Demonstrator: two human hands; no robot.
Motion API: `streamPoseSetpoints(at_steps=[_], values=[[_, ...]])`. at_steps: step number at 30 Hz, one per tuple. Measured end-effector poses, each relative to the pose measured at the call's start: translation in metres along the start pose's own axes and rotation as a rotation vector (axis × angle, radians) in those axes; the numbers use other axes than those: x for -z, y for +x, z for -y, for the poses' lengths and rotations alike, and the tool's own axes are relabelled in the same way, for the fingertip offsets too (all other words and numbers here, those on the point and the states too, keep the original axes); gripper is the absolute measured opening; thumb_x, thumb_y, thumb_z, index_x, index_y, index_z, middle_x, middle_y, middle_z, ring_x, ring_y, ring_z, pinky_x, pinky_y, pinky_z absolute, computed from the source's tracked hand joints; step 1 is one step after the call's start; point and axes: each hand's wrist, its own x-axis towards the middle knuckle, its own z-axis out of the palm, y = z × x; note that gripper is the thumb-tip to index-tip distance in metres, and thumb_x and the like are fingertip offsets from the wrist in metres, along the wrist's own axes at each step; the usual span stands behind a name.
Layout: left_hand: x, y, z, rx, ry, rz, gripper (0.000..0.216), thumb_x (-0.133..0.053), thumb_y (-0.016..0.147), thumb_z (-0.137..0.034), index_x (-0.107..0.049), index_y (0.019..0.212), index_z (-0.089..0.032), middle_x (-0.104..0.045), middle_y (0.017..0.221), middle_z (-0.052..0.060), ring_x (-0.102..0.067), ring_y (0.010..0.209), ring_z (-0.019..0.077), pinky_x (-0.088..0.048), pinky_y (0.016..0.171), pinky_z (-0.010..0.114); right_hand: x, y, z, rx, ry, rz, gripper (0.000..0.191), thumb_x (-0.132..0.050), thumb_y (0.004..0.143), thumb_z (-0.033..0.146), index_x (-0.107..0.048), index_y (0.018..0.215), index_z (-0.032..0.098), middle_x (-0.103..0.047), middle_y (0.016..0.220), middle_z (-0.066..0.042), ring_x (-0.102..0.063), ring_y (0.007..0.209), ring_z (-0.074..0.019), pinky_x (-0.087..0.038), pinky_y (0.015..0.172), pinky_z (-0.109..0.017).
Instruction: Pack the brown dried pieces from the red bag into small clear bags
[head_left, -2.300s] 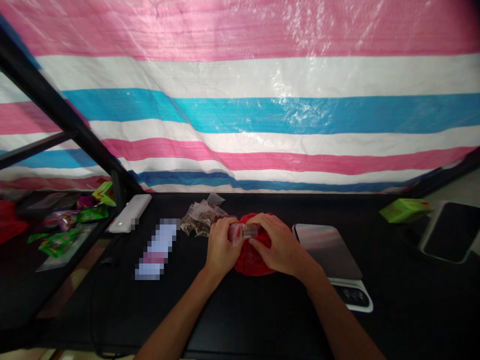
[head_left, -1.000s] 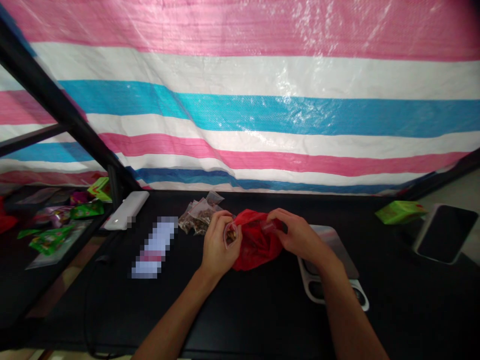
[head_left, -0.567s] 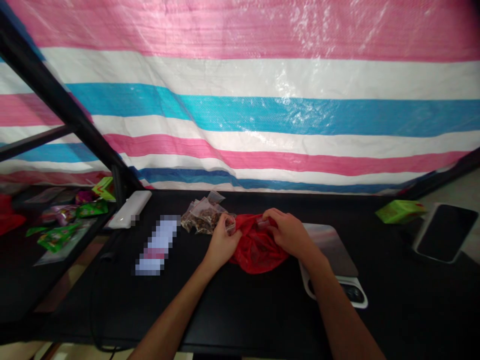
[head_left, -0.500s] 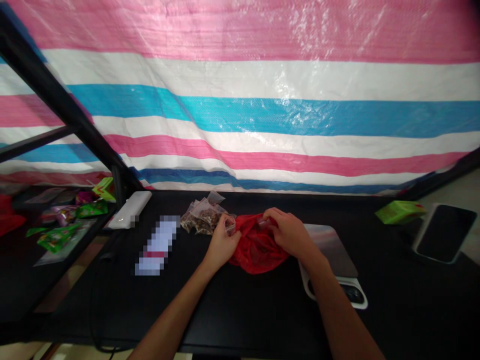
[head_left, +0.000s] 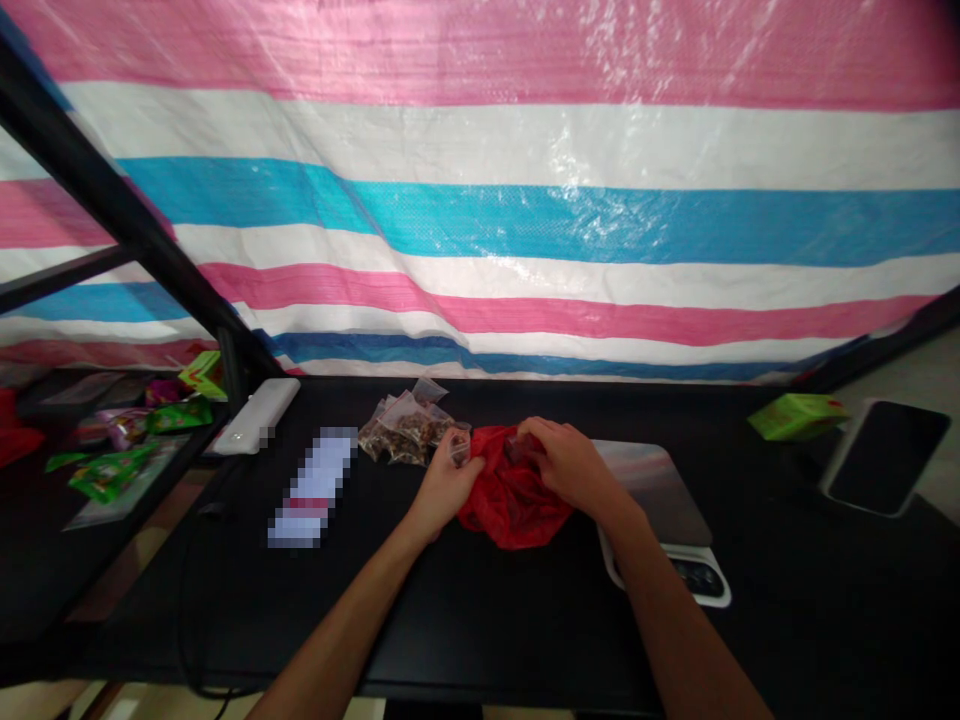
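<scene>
A crumpled red plastic bag (head_left: 514,510) lies on the black table between my two hands. My left hand (head_left: 444,485) is closed at its left edge, with a small clear plastic bag (head_left: 459,450) showing between thumb and fingers. On the other side, my right hand (head_left: 566,462) has its fingers bent and pressed together on the red bag's upper edge; the fingertips are partly hidden in its folds. Just behind my left hand, several small zip bags (head_left: 405,425) with brown bits inside are heaped together.
A flat kitchen scale (head_left: 660,490) lies under and beside my right forearm. Left stand a white oblong device (head_left: 259,415) and a blurred-out phone-like item (head_left: 313,490). A green box (head_left: 799,416) and a dark-screened phone (head_left: 889,457) are at right. Green snack packets (head_left: 112,472) lie beyond the black frame.
My right hand has shifted slightly left, and the red bag looks more bunched and narrower. My left hand keeps its hold. The whole view has moved a little.
</scene>
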Motion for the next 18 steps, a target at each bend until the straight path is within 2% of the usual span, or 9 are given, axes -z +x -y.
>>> streamPoseSetpoints(at_steps=[3, 6, 10, 14, 18], values=[[0.0, -0.001, -0.005, 0.138, -0.196, -0.017, 0.026, -0.071, 0.068, -0.018, -0.057, 0.089, -0.019, -0.063, 0.079, -0.002, -0.06, 0.072, 0.0142, -0.047, 0.072, 0.026, 0.003, -0.001, 0.0, 0.004, -0.023, -0.016, 0.034, -0.053, 0.079, -0.003, -0.061, 0.097, 0.024, -0.072, 0.108, 0.0, -0.064, 0.101, -0.0194, -0.038, 0.086, -0.029], [-0.001, -0.001, -0.005, 0.167, -0.255, -0.038, 0.031, -0.07, 0.067, -0.016, -0.057, 0.094, -0.019, -0.064, 0.081, -0.002, -0.061, 0.072, 0.0141, -0.047, 0.072, 0.026, 0.004, -0.001, -0.001, 0.014, -0.026, -0.014, 0.035, -0.053, 0.079, -0.004, -0.063, 0.097, 0.025, -0.072, 0.109, 0.0, -0.063, 0.1, -0.0194, -0.038, 0.087, -0.03], [-0.002, -0.001, 0.001, 0.064, -0.075, 0.003, 0.027, -0.067, 0.067, -0.013, -0.055, 0.089, -0.02, -0.062, 0.079, -0.003, -0.057, 0.071, 0.0124, -0.044, 0.07, 0.024, -0.001, 0.0, 0.002, 0.034, 0.009, 0.003, 0.033, -0.056, 0.084, 0.001, -0.063, 0.106, 0.026, -0.073, 0.109, 0.0, -0.062, 0.099, -0.0203, -0.039, 0.088, -0.031], [-0.003, -0.002, 0.007, -0.127, 0.137, 0.107, 0.022, -0.06, 0.07, -0.009, -0.053, 0.087, -0.02, -0.058, 0.079, -0.004, -0.053, 0.071, 0.0114, -0.041, 0.068, 0.022, -0.009, 0.001, 0.008, 0.044, 0.009, -0.02, 0.047, -0.059, 0.083, 0.003, -0.061, 0.124, 0.026, -0.071, 0.122, -0.003, -0.059, 0.11, -0.0225, -0.038, 0.094, -0.034], [-0.003, -0.003, 0.007, -0.203, 0.24, 0.119, 0.022, -0.056, 0.072, -0.006, -0.053, 0.089, -0.02, -0.057, 0.081, -0.003, -0.052, 0.073, 0.0121, -0.039, 0.067, 0.022, -0.011, 0.001, 0.012, 0.057, 0.024, -0.056, 0.044, -0.058, 0.08, 0.001, -0.065, 0.117, 0.024, -0.073, 0.119, -0.005, -0.058, 0.114, -0.0227, -0.033, 0.102, -0.038]])
